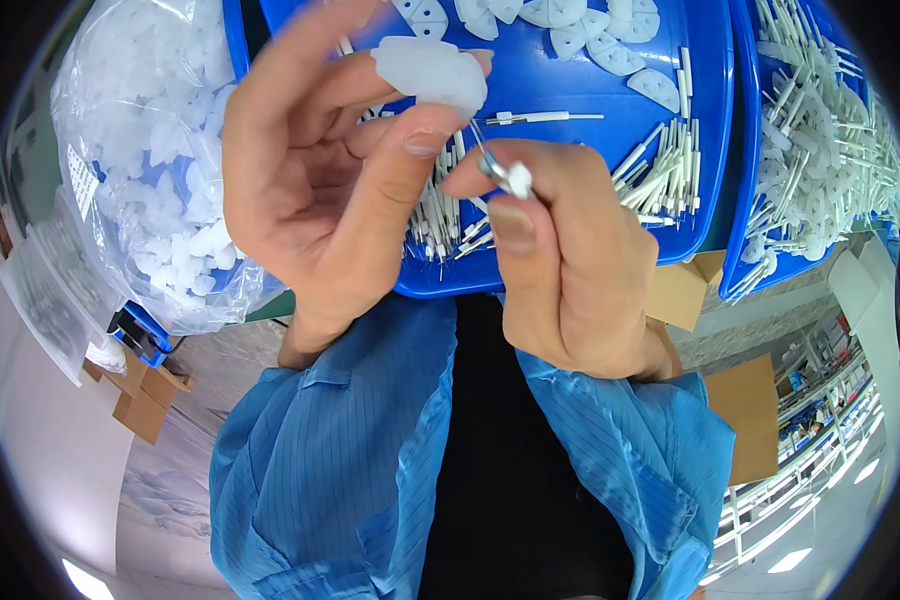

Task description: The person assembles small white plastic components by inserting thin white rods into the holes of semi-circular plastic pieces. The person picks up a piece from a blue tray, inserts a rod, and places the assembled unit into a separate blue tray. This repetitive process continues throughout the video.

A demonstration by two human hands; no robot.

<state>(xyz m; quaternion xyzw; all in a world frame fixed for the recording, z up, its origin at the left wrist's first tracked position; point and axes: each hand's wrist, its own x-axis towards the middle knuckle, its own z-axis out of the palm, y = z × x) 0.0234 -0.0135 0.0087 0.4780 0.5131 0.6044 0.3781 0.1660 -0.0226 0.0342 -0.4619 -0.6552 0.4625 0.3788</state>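
Observation:
My left hand (320, 170) pinches a translucent white plastic piece (428, 75) between thumb and fingers, its upper fingers blurred. Close beside it, my right hand (570, 250) grips a small metal-and-white rod (516, 178) between thumb and forefinger. A thin wire-like tip (477, 133) of the rod points up toward the underside of the white piece; whether it enters the piece I cannot make out. Both hands are raised over a blue tray (560, 255). Inside that tray lie several white rods with metal ends (675, 165) and white fan-shaped plastic pieces (655, 90).
On the left, a clear plastic bag (100, 200) holds many white pieces. Another blue tray (735, 255) at the right carries fan-shaped pieces with rods attached (820, 150). A single rod (545, 118) lies across the middle tray. Cardboard boxes (740, 420) stand below the table's edge.

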